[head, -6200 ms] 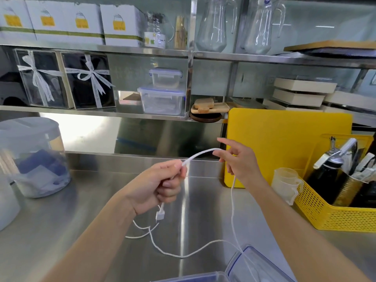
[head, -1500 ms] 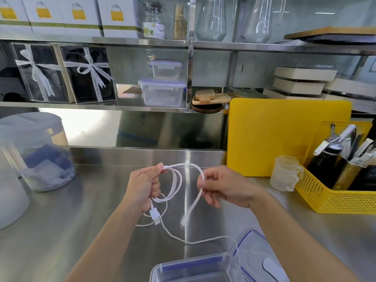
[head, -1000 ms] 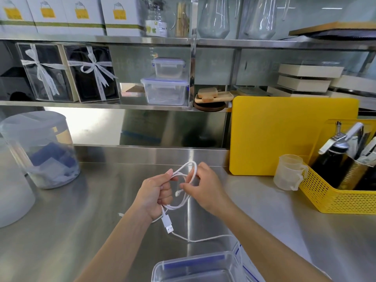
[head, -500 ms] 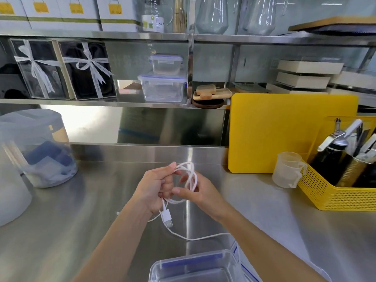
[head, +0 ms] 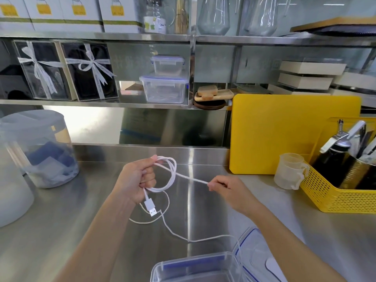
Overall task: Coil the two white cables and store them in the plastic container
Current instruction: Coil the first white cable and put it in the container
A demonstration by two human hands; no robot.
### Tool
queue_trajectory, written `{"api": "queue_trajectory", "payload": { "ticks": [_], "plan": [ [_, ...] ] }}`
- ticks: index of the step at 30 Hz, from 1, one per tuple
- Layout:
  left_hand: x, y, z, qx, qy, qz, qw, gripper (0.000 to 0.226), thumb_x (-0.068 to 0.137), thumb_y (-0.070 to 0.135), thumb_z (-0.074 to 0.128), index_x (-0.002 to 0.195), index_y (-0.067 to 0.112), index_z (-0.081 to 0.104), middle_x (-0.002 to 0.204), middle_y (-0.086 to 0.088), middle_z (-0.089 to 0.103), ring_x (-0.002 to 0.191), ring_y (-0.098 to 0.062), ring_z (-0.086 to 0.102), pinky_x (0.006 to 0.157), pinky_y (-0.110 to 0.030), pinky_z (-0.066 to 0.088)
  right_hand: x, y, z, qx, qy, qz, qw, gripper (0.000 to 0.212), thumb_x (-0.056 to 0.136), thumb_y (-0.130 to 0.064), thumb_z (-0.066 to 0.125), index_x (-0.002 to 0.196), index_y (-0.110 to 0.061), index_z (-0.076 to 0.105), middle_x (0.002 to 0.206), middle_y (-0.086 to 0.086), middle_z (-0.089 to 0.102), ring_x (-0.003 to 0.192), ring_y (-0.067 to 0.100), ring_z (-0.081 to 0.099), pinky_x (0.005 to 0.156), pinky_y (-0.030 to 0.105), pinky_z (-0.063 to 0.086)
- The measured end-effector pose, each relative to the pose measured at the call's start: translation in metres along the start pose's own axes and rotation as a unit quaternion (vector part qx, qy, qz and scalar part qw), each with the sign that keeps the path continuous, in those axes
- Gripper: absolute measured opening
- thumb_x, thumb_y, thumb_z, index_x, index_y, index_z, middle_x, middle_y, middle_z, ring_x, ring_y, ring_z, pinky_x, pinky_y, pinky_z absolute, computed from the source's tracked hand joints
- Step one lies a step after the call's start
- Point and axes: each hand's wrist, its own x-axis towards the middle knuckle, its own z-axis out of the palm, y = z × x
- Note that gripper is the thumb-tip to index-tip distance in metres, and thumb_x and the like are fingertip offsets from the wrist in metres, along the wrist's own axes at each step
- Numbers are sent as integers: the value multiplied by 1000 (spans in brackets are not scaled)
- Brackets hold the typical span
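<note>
Half a second before, the right hand had been pressed up against the loops; it had since drawn away to the right, pulling one run of the white cable (head: pixel 174 174) out nearly straight. The cable was held above the tabletop (head: pixel 81 220), several turns of it gathered in the left hand (head: pixel 135 180), whose fingers were curled tight around the bundle, with the USB plug (head: pixel 151 208) dangling just below that fist. From the top of the coil the stretched run went rightward and slightly down to the right hand (head: pixel 230 190), which pinched it between thumb and fingertips. So the free length's long axis lay across the body, left to right, and the coil sat at its left end. The next turn probably called for the right hand to carry its pinch back toward the left. Beneath the hands a loose strand (head: pixel 189 240) trailed over the steel toward the near edge; whether it was this cable's tail or the second cable could not be told. The open plastic container (head: pixel 195 263) waited nearest the person, below both hands, its lid (head: pixel 256 247) just beside it on the right.
</note>
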Motion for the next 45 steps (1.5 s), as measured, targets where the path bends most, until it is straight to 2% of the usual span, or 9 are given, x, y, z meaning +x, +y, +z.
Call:
{"api": "queue_trajectory", "payload": {
  "ticks": [5, 9, 14, 21, 25, 32, 35, 38, 45],
  "plan": [
    [-2, -16, 3, 36, 9, -7, 999, 25, 91, 12, 52, 70, 3, 63, 36, 9, 26, 27, -3, 19, 30, -12, 15, -4, 6, -16, -1, -31, 57, 998, 24, 94, -23, 49, 75, -16, 62, 56, -3, 47, 51, 7, 41, 50, 17, 34],
    [-7, -23, 16, 73, -4, -14, 997, 27, 91, 11, 51, 67, 6, 62, 36, 9, 26, 28, -3, 18, 31, -11, 15, -4, -4, 1, 172, -53, 71, 981, 21, 93, -28, 51, 96, -10, 60, 73, 5, 62, 59, 15, 55, 49, 22, 43],
    [-15, -30, 35, 91, -42, -36, 994, 30, 94, 12, 46, 65, 10, 52, 36, 10, 25, 28, -2, 17, 30, -13, 12, 2, -36, 23, 241, -59, 40, 968, 23, 96, -32, 42, 94, -16, 58, 59, -5, 51, 48, 10, 37, 40, 18, 30],
    [-20, -27, 37, 171, -27, 3, 985, 22, 95, 15, 48, 77, 5, 57, 45, 2, 39, 37, -9, 36, 35, -17, 34, 14, -53, 35, 33, 1, 23, 999, 30, 98, -30, 35, 87, -8, 53, 69, -1, 50, 62, 12, 44, 60, 31, 38],
    [-22, -16, 32, 235, -67, -53, 968, 28, 95, 21, 50, 89, -1, 67, 62, -10, 57, 54, -18, 57, 54, -29, 56, 11, -50, 35, -48, 9, 17, 999, 21, 99, -26, 33, 85, -19, 46, 70, -7, 47, 63, 9, 46, 55, 19, 37],
    [-26, -8, 8, 398, -89, -109, 906, 26, 95, 9, 47, 82, -6, 64, 72, -17, 63, 51, -14, 63, 57, -27, 55, 8, -41, 21, -181, 56, 51, 981, 17, 99, -24, 33, 104, -15, 47, 79, -1, 51, 57, 8, 47, 47, 15, 33],
    [-27, -19, 7, 289, -123, -115, 942, 18, 88, 8, 57, 74, 1, 66, 68, -7, 65, 60, -11, 60, 62, -23, 52, 8, -41, 25, -183, 53, 48, 980, 17, 99, -23, 34, 107, -15, 46, 80, -2, 50, 56, 7, 46, 47, 13, 32],
    [-28, -34, 11, 162, -126, -101, 973, 10, 72, 13, 67, 71, 3, 69, 89, -16, 67, 83, -24, 61, 86, -40, 52, 9, -43, 29, -145, 51, 54, 987, 23, 99, -25, 30, 109, -13, 47, 87, 0, 52, 60, 7, 47, 48, 13, 33],
    [-33, -56, 31, 231, 23, 90, 969, 38, 73, -9, 70, 74, 10, 37, 71, -21, 60, 52, -25, 67, 53, -31, 57, 9, -36, 33, -41, 53, 62, 996, 24, 99, -27, 29, 88, -15, 47, 76, 2, 52, 62, 10, 47, 57, 24, 41]
  ]
}}
